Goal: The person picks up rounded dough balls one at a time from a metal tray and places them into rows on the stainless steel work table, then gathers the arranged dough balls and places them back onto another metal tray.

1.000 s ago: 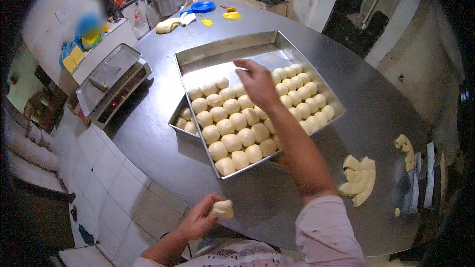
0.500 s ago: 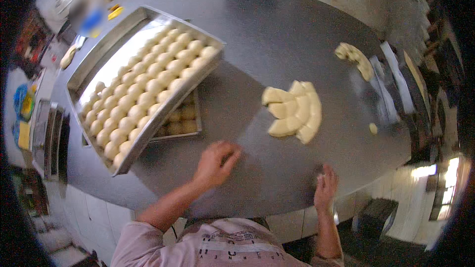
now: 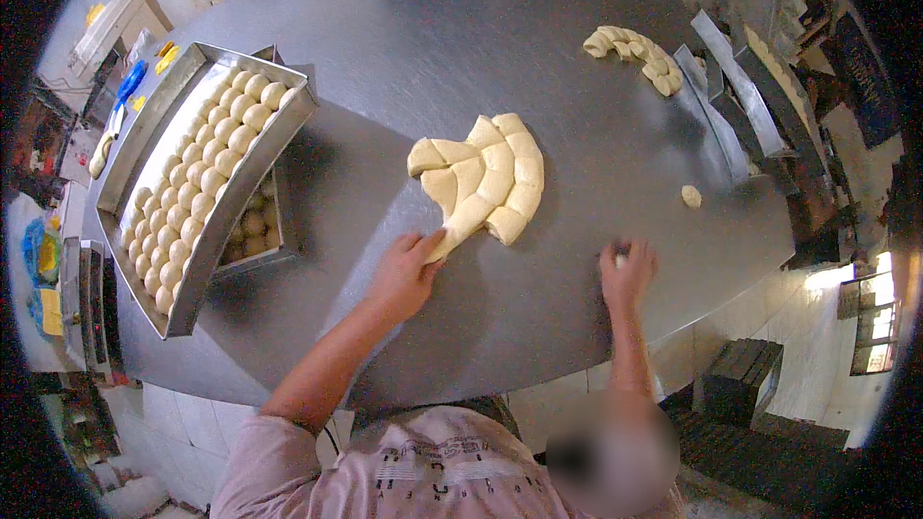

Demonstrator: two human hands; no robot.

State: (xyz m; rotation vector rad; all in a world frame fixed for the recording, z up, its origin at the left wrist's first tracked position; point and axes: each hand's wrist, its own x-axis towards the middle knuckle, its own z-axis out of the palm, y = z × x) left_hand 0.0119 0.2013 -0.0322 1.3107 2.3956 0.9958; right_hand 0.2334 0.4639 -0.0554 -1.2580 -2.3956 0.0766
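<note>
A fan-shaped slab of pale dough (image 3: 495,173), scored into several chunks, lies in the middle of the metal table. My left hand (image 3: 406,274) is closed on a strip of dough (image 3: 461,223) at the slab's near-left edge, which stretches toward my fingers. Farther right, my right hand (image 3: 627,274) rests low over the table with its fingers curled in. A pale bit shows between those fingers, too small to name. One small dough lump (image 3: 691,196) lies beyond it to the right.
On the left, a metal tray (image 3: 240,168) of dough balls (image 3: 202,173) sits tilted on another filled tray (image 3: 272,248). A curved dough piece (image 3: 639,53) lies at the far right, beside metal trays (image 3: 735,86). Blue and yellow items (image 3: 130,82) lie at the far left edge.
My left hand has reached forward and taken hold of the dough, drawing a strip toward me. My right hand's fingers have curled in. The view has shifted, so the table's things appear farther left.
</note>
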